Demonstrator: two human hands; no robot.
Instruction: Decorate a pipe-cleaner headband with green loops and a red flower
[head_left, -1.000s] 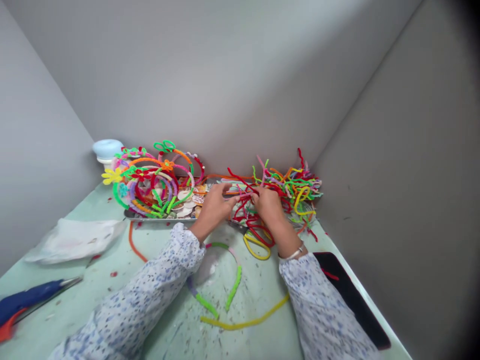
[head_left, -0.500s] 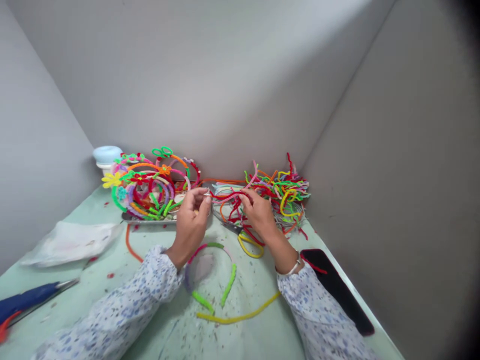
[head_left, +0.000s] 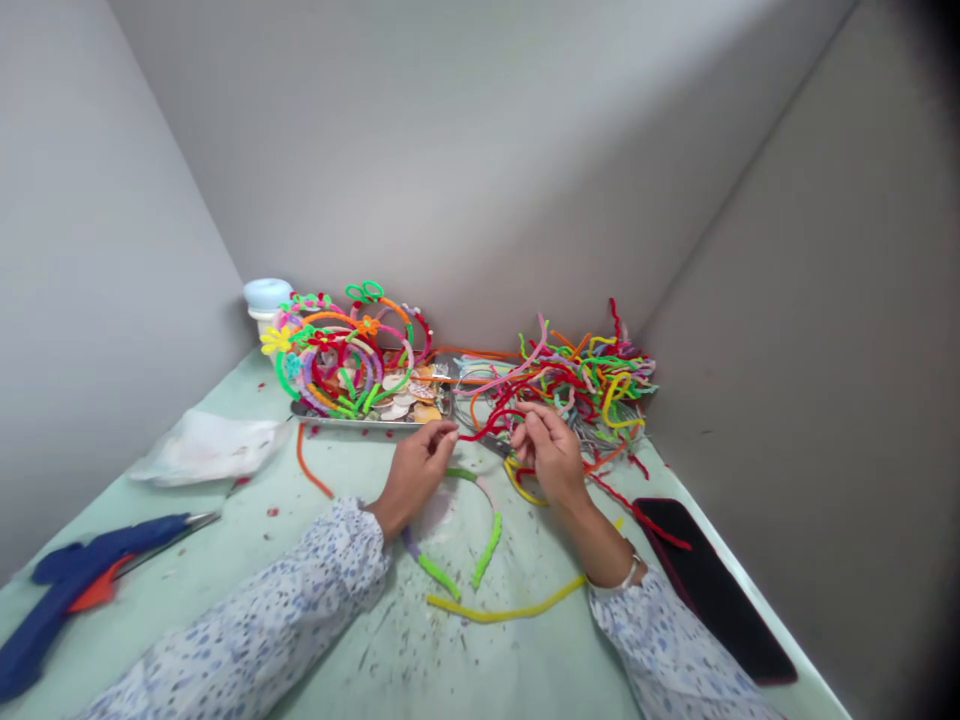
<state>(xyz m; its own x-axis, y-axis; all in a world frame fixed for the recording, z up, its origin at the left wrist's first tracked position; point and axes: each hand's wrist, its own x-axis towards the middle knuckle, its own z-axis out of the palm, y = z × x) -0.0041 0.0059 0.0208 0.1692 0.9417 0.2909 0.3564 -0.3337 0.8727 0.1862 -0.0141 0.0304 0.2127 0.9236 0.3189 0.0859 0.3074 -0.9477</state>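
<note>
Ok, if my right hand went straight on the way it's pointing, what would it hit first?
Your right hand would likely meet loose red strands at the left side of the fuzzy strand pile, though depth is unclear.

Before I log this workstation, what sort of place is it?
Most likely a craft workbench: headbands wound in bright fuzzy strands are bunched at a metal-looking tray, loose pipe cleaners are heaped to their right, and what looks like a glue gun lies at the left.

Fuzzy, matt pipe cleaner (head_left: 475,437)
</note>
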